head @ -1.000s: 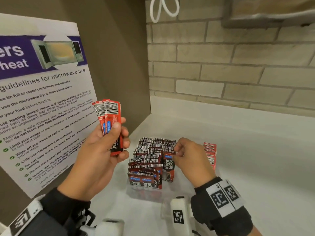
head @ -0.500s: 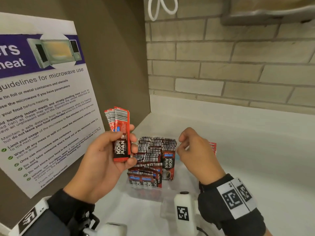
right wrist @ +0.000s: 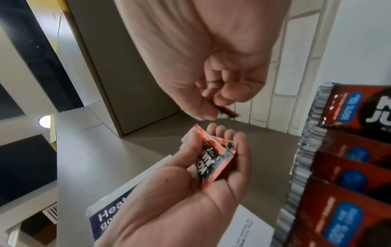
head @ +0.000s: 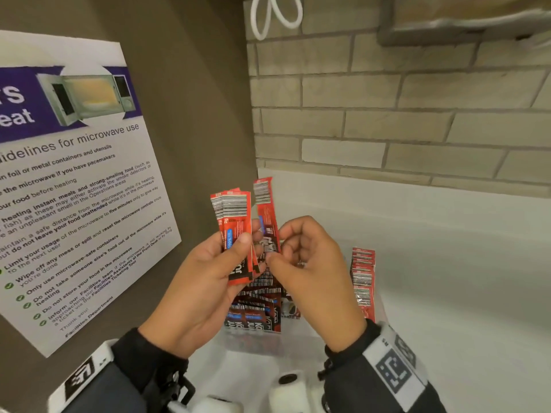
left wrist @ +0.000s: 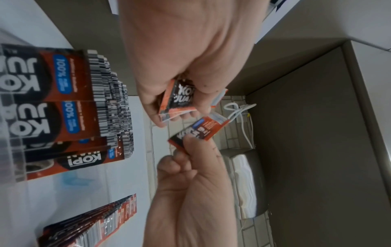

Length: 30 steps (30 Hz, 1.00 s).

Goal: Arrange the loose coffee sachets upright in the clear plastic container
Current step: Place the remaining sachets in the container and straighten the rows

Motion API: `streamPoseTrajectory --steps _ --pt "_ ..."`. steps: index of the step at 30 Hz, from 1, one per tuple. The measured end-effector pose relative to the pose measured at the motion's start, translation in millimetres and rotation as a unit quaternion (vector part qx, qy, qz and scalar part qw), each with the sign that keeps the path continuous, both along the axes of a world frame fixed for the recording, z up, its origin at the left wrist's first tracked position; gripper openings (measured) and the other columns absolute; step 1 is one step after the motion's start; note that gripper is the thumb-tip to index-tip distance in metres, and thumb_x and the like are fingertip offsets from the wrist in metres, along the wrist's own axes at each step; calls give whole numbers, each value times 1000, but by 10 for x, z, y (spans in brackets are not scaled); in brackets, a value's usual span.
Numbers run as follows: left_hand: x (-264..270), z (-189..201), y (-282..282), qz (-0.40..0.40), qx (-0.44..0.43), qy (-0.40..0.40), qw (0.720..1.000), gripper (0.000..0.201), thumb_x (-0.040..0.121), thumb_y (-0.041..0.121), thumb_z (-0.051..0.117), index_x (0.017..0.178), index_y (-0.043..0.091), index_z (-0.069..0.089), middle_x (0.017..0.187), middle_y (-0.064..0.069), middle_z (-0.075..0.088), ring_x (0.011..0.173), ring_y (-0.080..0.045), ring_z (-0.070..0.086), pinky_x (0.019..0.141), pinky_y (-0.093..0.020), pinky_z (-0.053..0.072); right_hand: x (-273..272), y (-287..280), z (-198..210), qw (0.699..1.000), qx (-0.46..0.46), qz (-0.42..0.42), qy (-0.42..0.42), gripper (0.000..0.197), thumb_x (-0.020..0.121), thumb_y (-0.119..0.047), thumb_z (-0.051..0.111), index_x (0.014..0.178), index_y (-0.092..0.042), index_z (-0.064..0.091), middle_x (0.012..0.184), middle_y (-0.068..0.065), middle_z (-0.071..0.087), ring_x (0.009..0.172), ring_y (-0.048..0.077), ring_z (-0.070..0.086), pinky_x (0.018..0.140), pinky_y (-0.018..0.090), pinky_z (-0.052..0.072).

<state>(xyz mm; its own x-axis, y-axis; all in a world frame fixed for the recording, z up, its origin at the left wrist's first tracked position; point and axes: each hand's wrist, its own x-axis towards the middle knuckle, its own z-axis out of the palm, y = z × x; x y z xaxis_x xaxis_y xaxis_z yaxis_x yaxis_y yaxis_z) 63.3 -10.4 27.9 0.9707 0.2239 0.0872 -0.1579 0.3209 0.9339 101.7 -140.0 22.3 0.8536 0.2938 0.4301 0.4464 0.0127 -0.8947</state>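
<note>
My left hand (head: 248, 244) grips a small bundle of red coffee sachets (head: 235, 228) upright above the container, thumb across the front. Just to its right, my right hand (head: 275, 253) pinches a single sachet (head: 266, 213) that stands a little higher than the bundle. Below the hands, the clear plastic container (head: 253, 342) holds several rows of upright sachets (head: 256, 311). A further row of sachets (head: 362, 278) stands at its right side. The left wrist view shows the bundle (left wrist: 180, 98) in my left hand and the single sachet (left wrist: 201, 130) between my right thumb and finger.
A laminated microwave-guidelines poster (head: 74, 189) leans against the brown panel on the left. The white counter (head: 447, 293) runs to the right under a brick wall (head: 387, 114). A white cable loop (head: 274, 16) hangs above, and a steel dispenser (left wrist: 247, 183) is on the wall.
My left hand moved the bundle right, over the container. My right hand left the container, came up to the bundle and now pinches one sachet beside it.
</note>
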Motion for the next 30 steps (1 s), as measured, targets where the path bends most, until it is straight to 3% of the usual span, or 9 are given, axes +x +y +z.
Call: streamPoseTrajectory --steps 6,9,13,17,19,21,23,26,30 --pt "52 8 -46 10 23 -11 1000 35 86 30 52 113 11 63 107 -15 69 97 -26 68 79 -32 58 9 17 -50 976 -136 -57 -163 26 79 3 60 96 -17 59 65 -14 37 64 2 45 60 11 38" --pt "68 38 -48 14 10 -23 1000 30 86 28 51 107 12 64 97 -8 73 87 -19 71 71 -28 58 50 15 -79 959 -176 -66 -211 28 81 1 59 104 -15 61 78 -18 35 72 -4 44 66 7 37" --pt "130 68 6 59 -9 -26 998 15 93 16 52 98 11 65 87 -4 73 77 -15 71 63 -27 57 123 -68 -70 948 -200 -83 -234 34 80 1 57 104 -22 66 89 -7 41 84 8 48 70 12 39" --pt "192 83 20 100 -38 -28 994 13 94 7 49 91 9 61 72 -4 70 65 -12 68 60 -24 56 146 -127 -34 989 -124 -12 -85 27 83 -8 63 97 -32 62 102 -11 45 89 -2 50 78 10 43" --pt "206 66 -9 101 -66 -31 992 14 95 6 49 89 9 61 71 -5 69 64 -12 67 61 -25 57 158 -119 -32 999 -33 26 13 23 82 -8 66 90 -28 60 104 -9 54 81 1 59 75 20 52" --pt "194 26 -55 85 -84 -30 992 14 95 6 49 90 9 62 76 -6 70 67 -13 68 63 -27 57 164 -92 -39 991 82 51 94 22 82 2 64 85 -18 57 92 -1 61 72 11 63 68 26 55" --pt "160 -15 -93 59 -79 -29 995 16 94 7 48 99 10 63 92 -7 74 81 -16 72 66 -30 58 184 -97 -29 973 175 48 140 27 81 11 60 85 -14 53 79 4 61 66 16 63 62 25 54" --pt "114 -25 -34 54 -79 -30 995 20 93 8 48 107 11 61 104 -7 73 93 -20 71 68 -31 59 253 -230 49 966 229 -9 118 32 79 14 60 90 -15 50 71 5 59 62 17 62 60 25 53" --pt "91 13 197 97 -90 -40 990 16 94 10 47 99 15 61 79 1 70 70 -10 69 61 -25 57 297 -523 221 986 118 -112 -24 26 82 3 64 84 -22 62 73 2 63 70 20 62 64 27 53"
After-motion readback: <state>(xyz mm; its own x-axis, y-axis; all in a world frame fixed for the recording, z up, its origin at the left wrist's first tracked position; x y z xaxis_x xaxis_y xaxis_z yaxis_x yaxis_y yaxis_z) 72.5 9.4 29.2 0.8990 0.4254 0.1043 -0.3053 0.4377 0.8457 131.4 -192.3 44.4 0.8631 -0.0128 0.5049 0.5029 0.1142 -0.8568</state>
